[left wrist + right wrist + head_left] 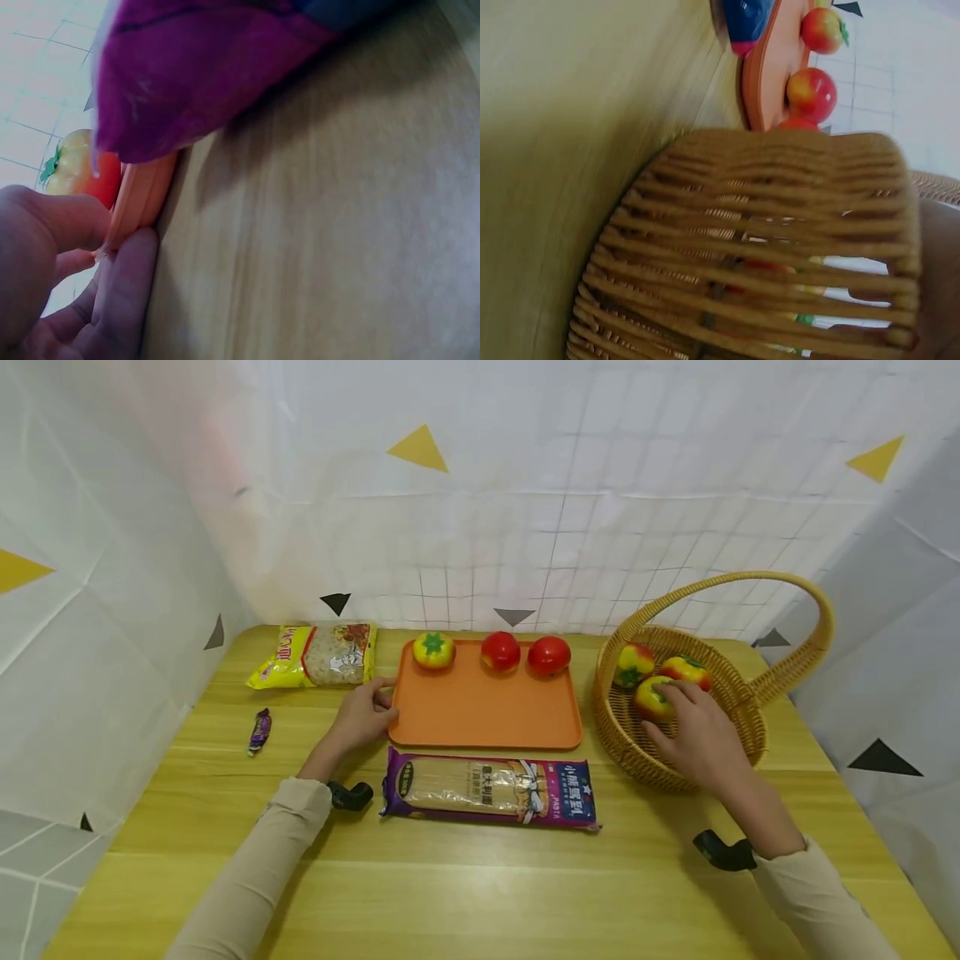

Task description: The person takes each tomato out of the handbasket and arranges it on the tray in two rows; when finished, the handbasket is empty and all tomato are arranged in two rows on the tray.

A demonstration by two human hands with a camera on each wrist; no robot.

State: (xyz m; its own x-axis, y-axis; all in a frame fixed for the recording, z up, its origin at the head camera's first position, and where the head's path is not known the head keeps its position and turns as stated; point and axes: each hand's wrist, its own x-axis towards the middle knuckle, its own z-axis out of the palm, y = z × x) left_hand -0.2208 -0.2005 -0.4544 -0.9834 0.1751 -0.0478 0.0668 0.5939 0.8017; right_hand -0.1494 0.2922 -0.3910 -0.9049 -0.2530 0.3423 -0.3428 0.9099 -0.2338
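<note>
HEAD: my right hand (697,739) covers part of a yellow fruit (649,700); lettering on the purple wrapper (259,732) too small to read; my sleeves (251,864) cut off at bottom | LEFT WRIST: noodle packet (202,71) blurred, cut by top edge | RIGHT WRIST: basket (780,165) obscures fruit inside (687,672); my hand cut off at right

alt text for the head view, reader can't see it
A person's right hand is at one of three visible fruit-like pieces in a wicker basket, while the left hand pinches the left edge of an orange tray bearing three more. A pasta packet lies in front of the tray; a yellow packet and a purple-wrapped item lie to its left on the wooden table.
</note>
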